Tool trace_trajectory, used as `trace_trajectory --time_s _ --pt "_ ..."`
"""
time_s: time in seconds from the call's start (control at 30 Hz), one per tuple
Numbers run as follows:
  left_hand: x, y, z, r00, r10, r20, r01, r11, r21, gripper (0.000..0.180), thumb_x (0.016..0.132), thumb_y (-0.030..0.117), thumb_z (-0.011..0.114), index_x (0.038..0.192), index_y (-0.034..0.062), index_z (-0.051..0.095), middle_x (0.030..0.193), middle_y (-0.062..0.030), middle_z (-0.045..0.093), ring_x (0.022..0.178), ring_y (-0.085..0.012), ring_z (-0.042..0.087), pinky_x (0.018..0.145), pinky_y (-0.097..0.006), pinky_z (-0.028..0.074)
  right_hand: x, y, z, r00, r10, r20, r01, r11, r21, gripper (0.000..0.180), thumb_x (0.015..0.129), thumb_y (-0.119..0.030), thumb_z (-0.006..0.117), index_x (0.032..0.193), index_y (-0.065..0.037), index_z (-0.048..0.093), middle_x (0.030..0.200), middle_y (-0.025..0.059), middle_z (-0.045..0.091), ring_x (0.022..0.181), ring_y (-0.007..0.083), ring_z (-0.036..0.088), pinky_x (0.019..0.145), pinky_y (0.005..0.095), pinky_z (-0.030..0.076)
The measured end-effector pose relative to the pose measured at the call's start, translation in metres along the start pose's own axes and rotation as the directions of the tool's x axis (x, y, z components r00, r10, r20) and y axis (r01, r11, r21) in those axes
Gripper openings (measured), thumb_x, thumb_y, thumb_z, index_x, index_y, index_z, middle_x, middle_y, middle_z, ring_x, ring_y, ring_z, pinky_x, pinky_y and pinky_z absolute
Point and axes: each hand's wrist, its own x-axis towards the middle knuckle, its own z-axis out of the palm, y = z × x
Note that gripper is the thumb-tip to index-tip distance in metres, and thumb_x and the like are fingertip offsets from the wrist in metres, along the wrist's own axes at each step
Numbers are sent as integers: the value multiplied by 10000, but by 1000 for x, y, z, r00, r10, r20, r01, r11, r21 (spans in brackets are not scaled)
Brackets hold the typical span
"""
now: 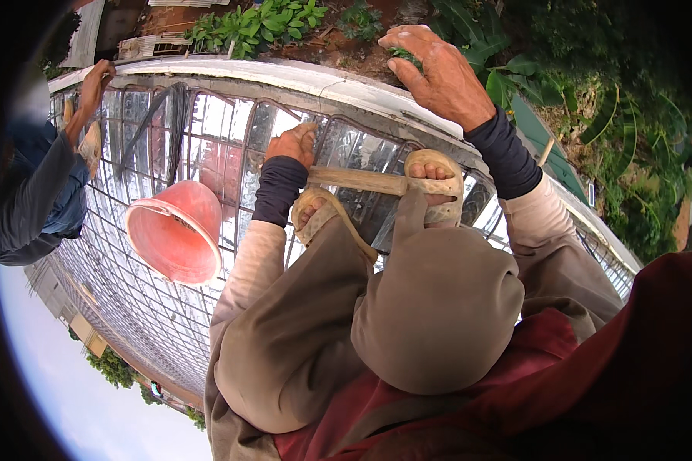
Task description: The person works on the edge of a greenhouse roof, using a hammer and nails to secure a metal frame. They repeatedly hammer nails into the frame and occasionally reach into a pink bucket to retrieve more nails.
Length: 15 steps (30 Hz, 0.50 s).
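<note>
Soft, even daylight, glare off the wet rebar grid (207, 146), strong fisheye bending, dark vignetted rim.

I can't see my left hand's (291, 144) fingers: they curl under, and whatever the wooden handle (357, 180) ends in sits hidden beneath that hand. My right hand's (437, 73) fingertips cover most of a small green thing (402, 54); I can't tell what it is. Far left of my left hand, a co-worker (42, 192) is cut by the dark rim, and what their hand (94, 84) grips is too small to tell.
</note>
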Motion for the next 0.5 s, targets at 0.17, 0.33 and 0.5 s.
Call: trace_trajectory --time_s 0.17,0.33,0.5 --pt "1 0 4 999 12 33 -12 1000 6 248 934 220 601 1107 96 727 975 -233 726 916 -439 692 866 -521 559 -5 -11 28 962 139 234 -142 990 -5 684 860 -402 759 1377 0 563 1242 271 647 1109 433 652 950 490 520" --pt "-4 5 13 1000 -5 14 3 994 110 254 972 217 565 1122 83 721 948 -202 743 893 -414 709 833 -508 575 4 -19 56 943 145 299 -131 989 -69 715 797 -411 816 1339 -19 564 1160 253 685 1022 437 683 874 511 548" --pt "-6 -7 24 998 -40 47 36 996 86 270 999 280 526 1164 155 699 990 -175 742 916 -408 708 845 -500 563 18 -30 56 883 269 385 -215 960 -178 629 796 -365 794 1296 -40 596 1078 246 713 1014 427 689 863 517 552"
